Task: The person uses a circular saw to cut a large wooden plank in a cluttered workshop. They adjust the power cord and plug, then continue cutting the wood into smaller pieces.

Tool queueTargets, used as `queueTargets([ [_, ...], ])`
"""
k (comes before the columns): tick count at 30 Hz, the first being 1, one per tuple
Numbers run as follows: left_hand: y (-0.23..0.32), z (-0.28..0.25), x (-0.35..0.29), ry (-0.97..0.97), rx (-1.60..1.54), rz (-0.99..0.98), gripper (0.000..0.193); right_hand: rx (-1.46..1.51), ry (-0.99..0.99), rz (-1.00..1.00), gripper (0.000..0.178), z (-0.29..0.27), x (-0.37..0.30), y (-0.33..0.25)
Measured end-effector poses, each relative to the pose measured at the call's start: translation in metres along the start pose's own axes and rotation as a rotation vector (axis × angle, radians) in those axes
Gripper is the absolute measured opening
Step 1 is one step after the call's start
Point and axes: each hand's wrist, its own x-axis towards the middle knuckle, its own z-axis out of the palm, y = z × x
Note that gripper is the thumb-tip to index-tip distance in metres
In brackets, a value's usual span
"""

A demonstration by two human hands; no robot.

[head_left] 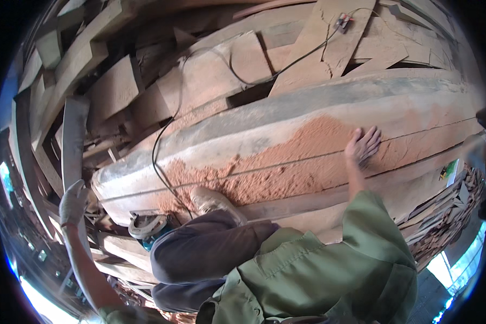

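Reddish-brown sawdust [286, 162] is heaped across the long grey-and-pink hewn timber slab [308, 116], thickest mid-span, thinning toward both ends. Person is crouched right on the slab, one light dusty shoe [213, 201] planted in the dust, knee in dark trousers up.

Right hand [363, 144], bare, lies flat on the slab at the edge of the dust heap, fingers spread, palm down. Pinching nothing; looks like it takes body weight as a brace.

Left hand [73, 202], in a pale work glove, is out to the side, up against a grey upright plank [74, 143] beside the slab's end. Can't tell if that grip closes round the plank or just rests on it. Probably a steadying hold.

Round metal-and-teal power tool [147, 227] sits below the slab's near end, just beside the bent knee, held by neither hand: near the left, well apart from the right. Its black cable [164, 135] runs up over the slab to a small plug block [342, 21] on the stacked planks [200, 70] behind.
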Motion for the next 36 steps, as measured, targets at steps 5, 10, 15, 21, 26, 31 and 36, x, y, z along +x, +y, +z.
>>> queueTargets([
  [5,0.083,-0.104,0.0,0.206,0.118,0.235,0.041,0.014,-0.144,0.11,0.085,-0.012,0.004,-0.012],
  [10,0.107,-0.189,-0.023,0.215,0.39,0.307,0.039,0.043,-0.123,0.062,0.085,-0.018,0.005,-0.014],
  [15,0.096,-0.245,-0.07,0.343,0.672,0.154,0.038,0.063,-0.145,0.092,0.084,-0.023,0.007,-0.014],
  [21,0.148,-0.244,-0.11,0.335,0.624,-0.036,0.035,0.127,-0.211,0.143,0.089,-0.022,0.005,-0.013],
  [26,0.223,-0.205,-0.119,0.31,0.509,0.023,0.033,0.147,-0.15,0.135,0.091,-0.016,0.0,-0.01],
  [31,0.319,-0.152,-0.119,0.26,0.395,0.167,0.032,0.192,-0.095,0.164,0.09,-0.009,-0.004,-0.012],
  [36,0.435,-0.082,-0.104,0.179,0.366,0.286,0.03,0.276,-0.13,0.231,0.078,-0.003,-0.01,-0.013],
])
